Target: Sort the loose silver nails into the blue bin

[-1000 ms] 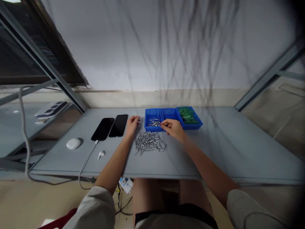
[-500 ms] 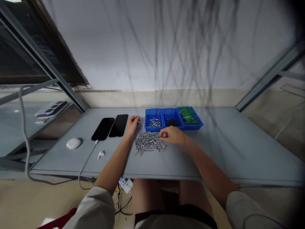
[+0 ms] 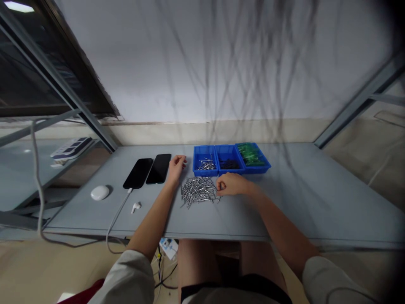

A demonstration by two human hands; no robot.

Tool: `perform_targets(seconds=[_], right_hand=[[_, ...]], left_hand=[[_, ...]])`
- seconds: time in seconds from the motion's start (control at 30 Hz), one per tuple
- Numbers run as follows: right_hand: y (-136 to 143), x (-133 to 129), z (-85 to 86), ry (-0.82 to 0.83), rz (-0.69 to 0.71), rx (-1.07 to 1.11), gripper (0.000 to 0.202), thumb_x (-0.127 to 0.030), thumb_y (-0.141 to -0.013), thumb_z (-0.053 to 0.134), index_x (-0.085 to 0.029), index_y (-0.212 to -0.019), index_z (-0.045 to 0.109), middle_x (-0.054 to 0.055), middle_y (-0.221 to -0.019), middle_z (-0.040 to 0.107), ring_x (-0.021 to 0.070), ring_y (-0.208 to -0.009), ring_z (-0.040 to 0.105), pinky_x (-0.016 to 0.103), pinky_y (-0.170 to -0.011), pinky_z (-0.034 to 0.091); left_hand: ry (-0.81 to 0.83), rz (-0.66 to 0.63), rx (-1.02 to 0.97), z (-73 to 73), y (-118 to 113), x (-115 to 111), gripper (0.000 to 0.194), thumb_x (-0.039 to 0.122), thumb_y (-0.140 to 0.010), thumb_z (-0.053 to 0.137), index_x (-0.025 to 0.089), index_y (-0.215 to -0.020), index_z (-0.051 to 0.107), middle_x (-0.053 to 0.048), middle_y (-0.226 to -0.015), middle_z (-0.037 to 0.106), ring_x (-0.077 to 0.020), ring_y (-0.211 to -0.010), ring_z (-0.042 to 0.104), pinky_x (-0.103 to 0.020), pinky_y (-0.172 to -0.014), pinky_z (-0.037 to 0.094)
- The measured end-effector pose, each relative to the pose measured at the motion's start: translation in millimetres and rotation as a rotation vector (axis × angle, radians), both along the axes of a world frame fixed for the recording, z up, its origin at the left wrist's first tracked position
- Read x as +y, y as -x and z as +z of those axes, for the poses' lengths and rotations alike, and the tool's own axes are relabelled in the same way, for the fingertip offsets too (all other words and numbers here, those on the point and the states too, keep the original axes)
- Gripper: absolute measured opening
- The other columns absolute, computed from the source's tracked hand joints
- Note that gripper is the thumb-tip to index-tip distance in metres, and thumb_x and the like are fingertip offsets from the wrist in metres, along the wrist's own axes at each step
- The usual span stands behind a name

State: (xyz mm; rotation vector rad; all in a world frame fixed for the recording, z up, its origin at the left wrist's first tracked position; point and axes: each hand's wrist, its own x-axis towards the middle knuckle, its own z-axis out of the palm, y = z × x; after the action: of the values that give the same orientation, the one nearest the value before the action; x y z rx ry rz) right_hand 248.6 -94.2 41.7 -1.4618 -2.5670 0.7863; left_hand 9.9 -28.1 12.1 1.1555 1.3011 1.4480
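Note:
A loose pile of thin silvery metal pins [image 3: 198, 190], like nails or blind rivets, lies on the grey table in front of me. At its right edge is my right hand [image 3: 233, 184], thumb and forefinger closed in a pinch. What sits between those fingertips is too small to make out. One pin lies just below them. My left hand [image 3: 177, 165] rests on the table beyond the pile's left side, its fingers curled in, with nothing seen in them. Behind the pile, a blue bin [image 3: 205, 172] holds more of the silvery pins.
Two more blue bins adjoin it: one with dark small pieces [image 3: 229, 164], one with green pieces [image 3: 251, 155]. Left of my left hand lie two black phones [image 3: 158, 169], a white cable [image 3: 117, 214], a white earbud [image 3: 136, 207] and a white rounded case [image 3: 100, 193].
My right hand has shifted slightly right and toward me, along the pile's right edge. My left hand stays in place. The whole view has tilted a little.

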Motion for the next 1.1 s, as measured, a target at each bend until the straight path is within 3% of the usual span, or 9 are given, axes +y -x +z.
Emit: perform_targets(seconds=[0.4, 0.5, 0.63, 0.87, 1.1], right_hand=[[-5, 3, 0.5, -0.019, -0.032, 0.102, 0.003, -0.019, -0.064, 0.065, -0.02, -0.065, 0.067, -0.001, -0.062, 0.067, 0.0132, -0.058, 0.059, 0.021, -0.05, 0.033], [-4, 1, 6.0, 0.18, -0.006, 0.323, 0.005, -0.023, -0.069, 0.063, -0.017, -0.068, 0.064, -0.001, -0.057, 0.065, 0.0123, -0.05, 0.059, 0.021, -0.05, 0.039], [0, -2, 16.6, 0.427, -0.007, 0.652, 0.02, -0.034, -0.07, 0.069, -0.016, -0.074, 0.062, 0.002, -0.066, 0.07, 0.0117, -0.05, 0.06, 0.021, -0.048, 0.043], [9, 3, 13.4, 0.547, -0.276, 1.136, 0.028, -0.037, -0.061, 0.075, -0.017, -0.075, 0.062, -0.001, -0.064, 0.067, 0.0071, -0.042, 0.052, 0.02, -0.042, 0.041], [8, 12, 12.0, 0.533, -0.531, 1.352, 0.03, -0.033, -0.055, 0.076, -0.019, -0.077, 0.062, -0.002, -0.069, 0.066, 0.0041, -0.04, 0.044, 0.018, -0.037, 0.036]], left_hand=[[0.005, 0.0, -0.014, 0.9, -1, -2, 0.032, 0.047, -0.065, 0.069, 0.017, -0.072, 0.059, 0.0, -0.066, 0.057, -0.0081, -0.053, 0.047, -0.022, -0.053, 0.037], [0.006, -0.001, -0.017, 0.4, -1, -2, 0.031, 0.046, -0.065, 0.069, 0.017, -0.071, 0.059, 0.001, -0.065, 0.057, -0.0078, -0.053, 0.046, -0.022, -0.053, 0.037], [-0.009, -0.004, -0.014, -0.3, -1, -1, 0.031, 0.046, -0.066, 0.069, 0.017, -0.071, 0.059, 0.0, -0.066, 0.057, -0.0081, -0.053, 0.047, -0.022, -0.053, 0.037], [-0.007, -0.002, -0.015, 0.4, -1, -1, 0.03, 0.046, -0.065, 0.069, 0.018, -0.071, 0.059, 0.0, -0.066, 0.057, -0.0084, -0.053, 0.047, -0.022, -0.052, 0.037], [0.001, 0.001, -0.013, -0.8, 0, -1, 0.029, 0.045, -0.065, 0.069, 0.018, -0.073, 0.06, 0.0, -0.067, 0.058, -0.0084, -0.054, 0.048, -0.022, -0.052, 0.036]])
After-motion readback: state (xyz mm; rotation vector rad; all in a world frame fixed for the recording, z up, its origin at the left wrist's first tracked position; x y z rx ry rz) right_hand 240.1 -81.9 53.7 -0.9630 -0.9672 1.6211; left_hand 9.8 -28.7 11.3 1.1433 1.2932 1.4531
